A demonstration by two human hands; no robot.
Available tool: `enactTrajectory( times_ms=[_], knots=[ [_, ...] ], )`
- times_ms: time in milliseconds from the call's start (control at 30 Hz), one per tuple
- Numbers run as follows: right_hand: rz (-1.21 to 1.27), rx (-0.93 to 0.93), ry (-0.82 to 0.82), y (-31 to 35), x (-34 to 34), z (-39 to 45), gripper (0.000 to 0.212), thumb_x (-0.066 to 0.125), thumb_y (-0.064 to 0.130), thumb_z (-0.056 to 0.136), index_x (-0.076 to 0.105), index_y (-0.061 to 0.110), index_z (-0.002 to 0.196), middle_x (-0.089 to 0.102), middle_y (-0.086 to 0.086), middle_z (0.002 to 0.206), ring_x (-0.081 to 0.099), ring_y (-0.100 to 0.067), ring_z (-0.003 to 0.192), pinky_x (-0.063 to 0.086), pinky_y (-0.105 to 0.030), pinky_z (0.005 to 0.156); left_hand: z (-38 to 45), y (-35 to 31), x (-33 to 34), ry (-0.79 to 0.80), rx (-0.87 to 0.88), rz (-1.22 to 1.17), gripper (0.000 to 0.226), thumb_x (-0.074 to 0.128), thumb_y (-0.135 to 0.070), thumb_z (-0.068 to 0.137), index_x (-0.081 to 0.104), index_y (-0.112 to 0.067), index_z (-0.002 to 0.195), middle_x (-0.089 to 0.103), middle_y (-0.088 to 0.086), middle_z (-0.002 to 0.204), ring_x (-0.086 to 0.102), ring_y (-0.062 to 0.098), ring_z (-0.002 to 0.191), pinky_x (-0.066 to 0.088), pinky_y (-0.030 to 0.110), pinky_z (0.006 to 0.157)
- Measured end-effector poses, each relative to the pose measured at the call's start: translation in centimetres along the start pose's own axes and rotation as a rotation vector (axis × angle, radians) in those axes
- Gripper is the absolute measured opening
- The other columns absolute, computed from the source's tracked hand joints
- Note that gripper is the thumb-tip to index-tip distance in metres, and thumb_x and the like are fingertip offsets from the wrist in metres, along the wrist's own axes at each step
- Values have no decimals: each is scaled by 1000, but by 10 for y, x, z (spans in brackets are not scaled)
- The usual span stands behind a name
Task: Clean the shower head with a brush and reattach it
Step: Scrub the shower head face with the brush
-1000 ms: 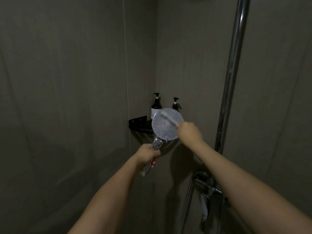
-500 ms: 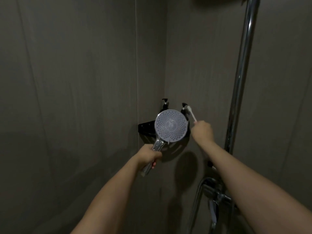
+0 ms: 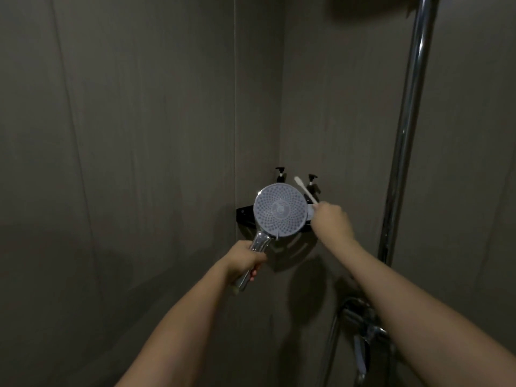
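The round grey shower head with a chrome handle was held upright by the handle in the left hand, fingers wrapped round it, nozzle face toward the camera, in front of the black corner shelf. The thin white brush was gripped in the right hand, bristle end raised just beside the head's upper right rim, not touching it. Two dark pump bottles were seen behind, a chrome riser pipe at right.
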State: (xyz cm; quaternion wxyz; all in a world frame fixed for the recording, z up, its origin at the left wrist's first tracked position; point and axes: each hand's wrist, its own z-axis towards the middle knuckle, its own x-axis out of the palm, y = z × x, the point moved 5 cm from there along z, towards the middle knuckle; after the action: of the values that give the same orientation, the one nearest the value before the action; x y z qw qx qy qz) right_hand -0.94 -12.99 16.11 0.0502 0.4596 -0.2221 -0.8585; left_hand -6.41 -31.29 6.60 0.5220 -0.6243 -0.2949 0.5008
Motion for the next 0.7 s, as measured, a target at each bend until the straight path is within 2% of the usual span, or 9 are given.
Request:
enactTrajectory(
  times_ms=[167, 233, 333, 367, 400, 500, 600, 633, 700],
  knots=[
    [-143, -358, 157, 45, 23, -25, 26, 35, 20, 99, 56, 6, 105, 65, -17, 100, 63, -32, 88, 46, -35, 65, -1, 3, -2, -17, 5, -21, 22, 50, 2, 84, 42, -10, 68, 44, 8, 54, 41, 8, 31, 37, 18, 34],
    [-170, -295, 168, 35, 27, -23, 24, 38, 15, 96, 56, 8, 109, 65, -15, 103, 63, -30, 88, 48, -34, 67, -2, 2, -3, -16, 6, -24, 22, 50, 3, 83, 42, -10, 68, 44, 9, 53, 41, 9, 31, 37, 18, 34],
    [7, 32, 49, -3, 15, -9, 29, 37, 9, 95, 58, 0, 113, 63, -20, 106, 60, -30, 86, 39, -29, 66, -3, 1, -4, -15, -3, 0, 22, 51, 3, 83, 42, -10, 66, 44, 9, 53, 40, 9, 31, 37, 18, 33],
    [48, 72, 13, -10, 11, -6, 29, 36, 10, 96, 59, -2, 111, 63, -21, 104, 58, -28, 82, 38, -28, 65, -4, 2, -5, -17, -6, 8, 23, 50, 3, 83, 41, -10, 66, 44, 9, 53, 40, 9, 31, 37, 18, 33],
    [39, 56, 6, -10, 10, -4, 29, 35, 10, 97, 59, -3, 110, 64, -22, 102, 57, -28, 80, 38, -29, 65, -4, 3, -5, -17, -5, 8, 23, 50, 3, 82, 41, -10, 66, 43, 10, 53, 40, 10, 31, 37, 18, 34],
    [-83, -178, 54, 20, 13, -20, 27, 34, 12, 97, 56, 2, 109, 64, -23, 103, 62, -34, 89, 41, -33, 66, -3, 5, -6, -28, -5, -11, 23, 49, 5, 82, 40, -9, 66, 43, 10, 53, 40, 10, 30, 38, 18, 34],
    [-180, -355, 198, 39, 36, -35, 27, 34, 19, 98, 56, 6, 108, 66, -19, 103, 64, -34, 92, 44, -35, 66, -3, 4, -4, -32, -10, -33, 23, 49, 5, 83, 40, -9, 67, 42, 10, 53, 40, 10, 30, 37, 17, 34],
    [-184, -312, 202, 34, 39, -31, 27, 35, 17, 97, 56, 6, 110, 66, -18, 104, 64, -32, 92, 44, -33, 66, -3, 3, -4, -28, -8, -35, 22, 49, 4, 83, 41, -10, 67, 43, 9, 53, 40, 10, 30, 37, 17, 34],
    [-47, -71, 132, 5, 31, -14, 30, 35, 8, 95, 58, 3, 113, 65, -20, 106, 63, -30, 90, 41, -30, 65, -4, 2, -2, -11, -11, -21, 21, 49, 3, 82, 41, -10, 68, 44, 9, 53, 41, 10, 32, 38, 18, 35]
  ],
)
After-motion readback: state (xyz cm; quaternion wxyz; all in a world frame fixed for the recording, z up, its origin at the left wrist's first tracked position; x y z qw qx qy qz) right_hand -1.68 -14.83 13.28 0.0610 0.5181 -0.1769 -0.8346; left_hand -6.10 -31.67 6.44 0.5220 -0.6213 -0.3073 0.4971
